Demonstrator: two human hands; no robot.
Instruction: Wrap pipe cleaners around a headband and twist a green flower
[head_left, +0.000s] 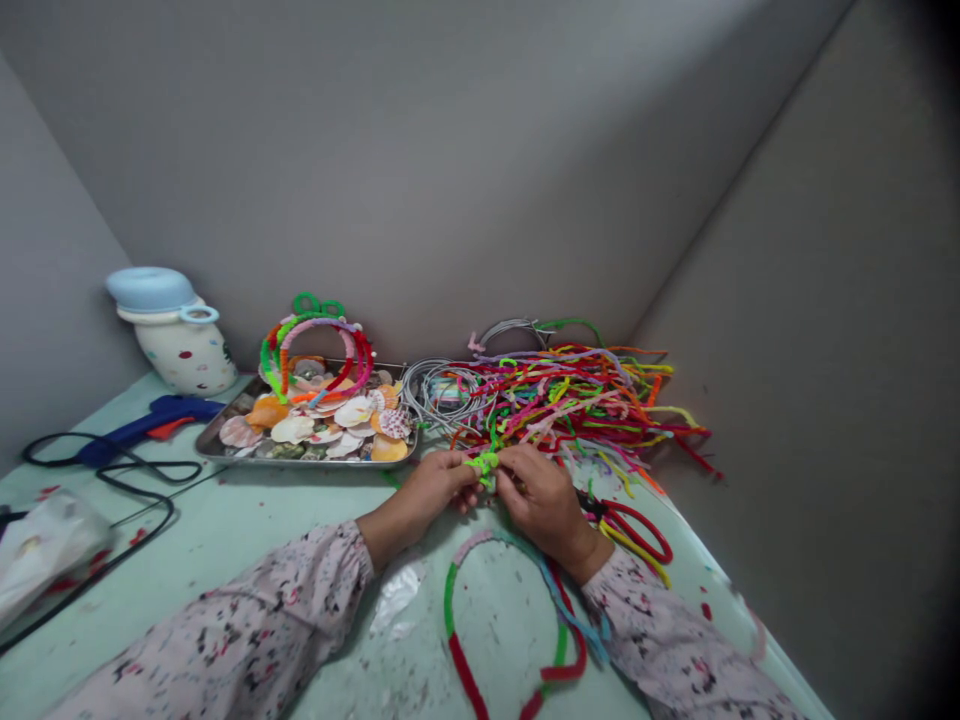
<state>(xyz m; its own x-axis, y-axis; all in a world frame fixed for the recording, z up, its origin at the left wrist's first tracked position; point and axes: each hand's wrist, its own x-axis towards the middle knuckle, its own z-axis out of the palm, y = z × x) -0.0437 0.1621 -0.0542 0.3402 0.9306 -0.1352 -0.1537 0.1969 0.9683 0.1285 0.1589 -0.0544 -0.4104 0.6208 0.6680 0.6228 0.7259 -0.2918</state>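
My left hand and my right hand meet at the middle of the pale green table. Both pinch a bright green pipe cleaner that is twisted between their fingertips. Below the hands lies a headband wrapped in pink, green, red and blue pipe cleaners, arching under my right wrist. Just behind the hands spreads a big pile of loose pipe cleaners in many colours.
A metal tray of seashells holds several wrapped headbands upright. Bare metal headbands lie beside it. A blue glue gun with black cord, a white spotted jug, red-handled scissors and a plastic bag are around. Grey walls close in.
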